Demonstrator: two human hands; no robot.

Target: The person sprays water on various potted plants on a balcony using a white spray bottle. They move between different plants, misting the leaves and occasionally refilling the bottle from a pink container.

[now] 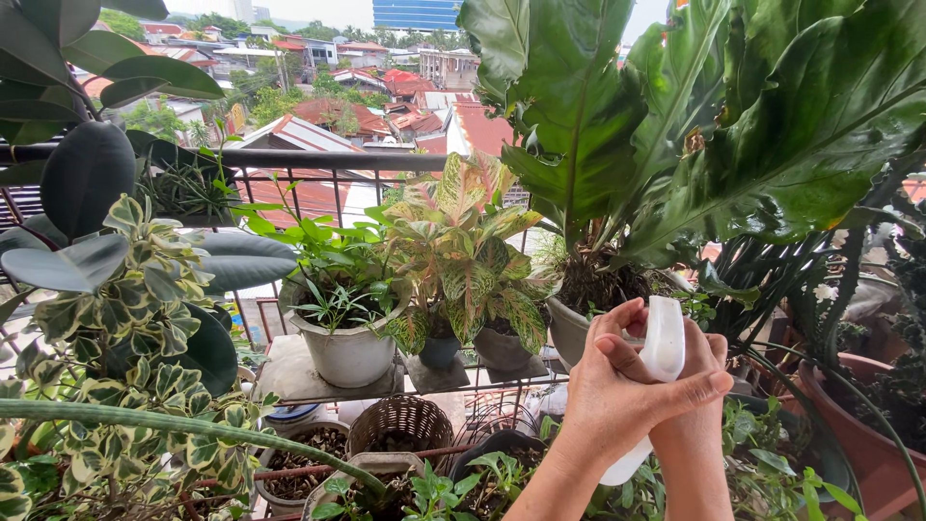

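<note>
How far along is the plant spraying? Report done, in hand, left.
Done: nothing shows; no leaves look visibly wet. In hand: left hand and right hand both clasp the white spray bottle, before the potted plants. Left: seemingly all the spraying.

Balcony railing [289, 157], potted plants, rooftops [386, 106] beyond, daylight, overcast sky

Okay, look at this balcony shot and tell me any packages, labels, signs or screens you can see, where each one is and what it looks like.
White plastic spray bottle: the only package-like thing, held between left hand and right hand at lower right, in front of the potted plants; smooth, plain white, no label visible.
Labels, signs, screens: none visible on the pots, the railing or elsewhere on the balcony.
</note>
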